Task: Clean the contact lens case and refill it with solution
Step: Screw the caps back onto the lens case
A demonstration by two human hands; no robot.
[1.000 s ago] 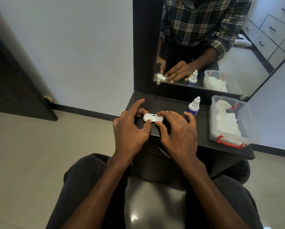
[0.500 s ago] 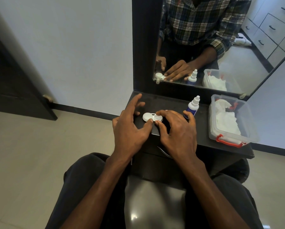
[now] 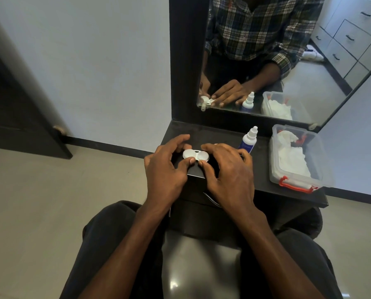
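So from the head cam: the contact lens case (image 3: 195, 155) sits flat on the black shelf (image 3: 264, 175), close to its front edge and toward its left end, with its long axis running left-right across the person. That's the bit that matters, since each hand gets its own cap: the left hand (image 3: 166, 167) has its thumb on the near edge of the left cap and fingers curled around the far side, and the right hand (image 3: 227, 169) does the same on the right cap, thumb touching the near rim. Both hands are closed on the case, pinching it from both ends (neither is really nearer, it's dead centre between them). My guess is the caps are about to be twisted off or tightened; can't tell which. The case looks like smooth hard white plastic, two round domed lids joined by a narrow bridge. The solution bottle (image 3: 249, 140) stands upright just right of the right hand, white nozzle, blue label. Further right, at the shelf's right end, a clear plastic box (image 3: 318, 169) with red clips holds crumpled white tissue (image 3: 292, 158).
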